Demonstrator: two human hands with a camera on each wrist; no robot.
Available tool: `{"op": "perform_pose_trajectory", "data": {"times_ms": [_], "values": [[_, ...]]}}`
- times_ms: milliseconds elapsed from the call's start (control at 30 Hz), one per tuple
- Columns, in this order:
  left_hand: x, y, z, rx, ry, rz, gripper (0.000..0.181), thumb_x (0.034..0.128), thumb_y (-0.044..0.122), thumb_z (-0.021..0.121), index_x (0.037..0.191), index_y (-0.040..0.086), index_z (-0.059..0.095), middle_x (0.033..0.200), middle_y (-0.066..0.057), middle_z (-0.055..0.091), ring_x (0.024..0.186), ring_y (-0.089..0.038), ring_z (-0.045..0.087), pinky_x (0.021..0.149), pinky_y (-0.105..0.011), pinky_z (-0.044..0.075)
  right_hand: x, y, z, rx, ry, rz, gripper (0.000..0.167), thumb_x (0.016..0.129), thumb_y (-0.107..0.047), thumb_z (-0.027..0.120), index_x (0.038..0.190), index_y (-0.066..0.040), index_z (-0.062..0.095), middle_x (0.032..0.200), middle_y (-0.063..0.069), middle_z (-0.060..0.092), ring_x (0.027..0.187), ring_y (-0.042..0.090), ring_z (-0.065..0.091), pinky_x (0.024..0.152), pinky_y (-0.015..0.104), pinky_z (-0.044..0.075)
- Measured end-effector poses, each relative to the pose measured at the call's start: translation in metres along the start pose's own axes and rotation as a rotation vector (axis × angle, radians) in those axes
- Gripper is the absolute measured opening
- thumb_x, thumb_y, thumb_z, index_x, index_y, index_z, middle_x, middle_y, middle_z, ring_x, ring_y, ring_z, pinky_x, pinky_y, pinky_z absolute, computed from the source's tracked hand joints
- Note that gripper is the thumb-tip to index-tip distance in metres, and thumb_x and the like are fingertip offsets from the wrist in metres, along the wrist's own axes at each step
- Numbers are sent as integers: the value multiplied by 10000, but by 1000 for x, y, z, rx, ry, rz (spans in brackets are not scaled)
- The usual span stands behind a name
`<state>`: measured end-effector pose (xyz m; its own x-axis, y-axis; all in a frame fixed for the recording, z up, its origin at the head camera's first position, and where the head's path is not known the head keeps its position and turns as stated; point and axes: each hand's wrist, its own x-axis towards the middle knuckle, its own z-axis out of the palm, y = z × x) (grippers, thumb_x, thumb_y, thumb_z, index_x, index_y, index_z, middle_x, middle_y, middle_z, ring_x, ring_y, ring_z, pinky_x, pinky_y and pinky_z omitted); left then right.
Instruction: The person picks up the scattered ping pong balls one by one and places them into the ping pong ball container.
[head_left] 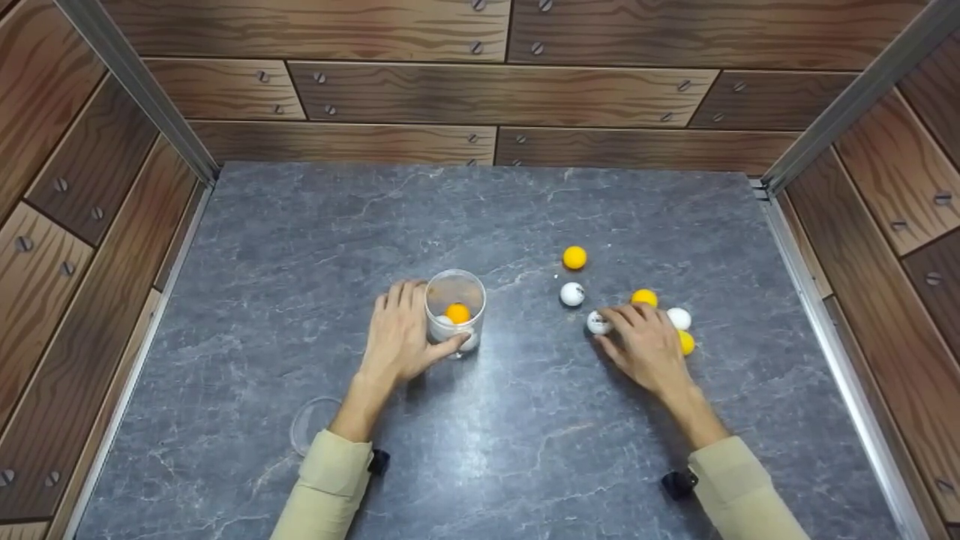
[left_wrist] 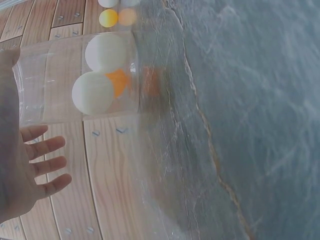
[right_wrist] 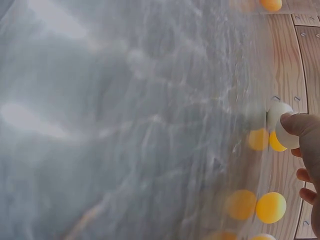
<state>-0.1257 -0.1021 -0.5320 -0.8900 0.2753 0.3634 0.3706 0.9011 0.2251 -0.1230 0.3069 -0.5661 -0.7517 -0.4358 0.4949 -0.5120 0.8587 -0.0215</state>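
A clear plastic jar [head_left: 454,283] stands upright on the table, with an orange ping-pong ball [head_left: 457,313] and white ones [left_wrist: 93,93] inside. My left hand [head_left: 397,334] holds it from the left, thumb across the near side; in the left wrist view the other fingertips [left_wrist: 57,184] show beside the wall. To the right, my right hand [head_left: 643,346] pinches a white ping-pong ball [head_left: 598,323] between thumb and fingers, low over the table. Just beyond that hand are an orange ball [head_left: 643,298], a white ball [head_left: 679,319] and another orange ball [head_left: 686,343], partly hidden by it.
Between jar and right hand, farther back, lie an orange ball [head_left: 574,257] and a white ball [head_left: 572,294]. A clear round lid [head_left: 306,427] lies beside my left wrist, partly covered. Wood-patterned walls [head_left: 495,94] and metal rails [head_left: 832,375] border the grey marbled table [head_left: 337,217].
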Motion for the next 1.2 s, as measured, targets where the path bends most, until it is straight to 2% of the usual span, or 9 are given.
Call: {"op": "perform_pose_trajectory", "data": {"times_ms": [367,833,1200], "values": [[-1,0,1,-26,6,-10,1010,796,817,615,1387,1,551,1329,-152,648,1237,-345,598,939,-492,502,7,-14,-1,92,31,36,451,861,-305,852,1256,-124,736,1114,99,768,1023,361,663,904,520,525],[1,-1,0,-14,-9,-6,1016,806,827,594,1389,-2,544,1341,-170,639,1252,-363,590,959,-503,499,23,-33,-3,170,67,87,465,829,-276,896,1245,-134,747,1120,80,773,1031,325,677,896,487,548],[1,0,0,-11,-23,-7,1011,811,825,590,1393,-1,541,1349,-169,633,1259,-364,587,987,-511,498,36,-46,1,203,83,76,468,834,-277,888,1258,-137,745,1139,66,773,1043,316,661,931,490,532]]}}
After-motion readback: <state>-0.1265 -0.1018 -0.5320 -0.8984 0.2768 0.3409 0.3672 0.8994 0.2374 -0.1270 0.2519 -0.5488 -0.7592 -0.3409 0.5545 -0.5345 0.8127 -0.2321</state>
